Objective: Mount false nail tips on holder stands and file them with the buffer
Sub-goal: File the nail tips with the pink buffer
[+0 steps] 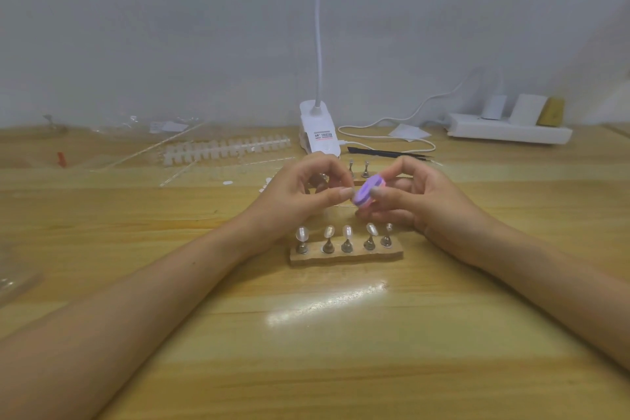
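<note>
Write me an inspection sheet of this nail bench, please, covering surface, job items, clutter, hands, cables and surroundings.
Surface: wooden table, glossy, with a glare patch in front.
Job's things: near holder base carries five stands, each with a nail tip; two bare stands show behind the hands; purple-pink buffer is in hand.
Clutter: nail tip strips, clear packaging, black tweezers, small red item.
Hands: right hand grips the buffer; left hand has curled fingers beside it, what it holds unclear.
Cables: white cord loops from clip lamp towards power strip.
Surroundings: plain grey wall.
</note>
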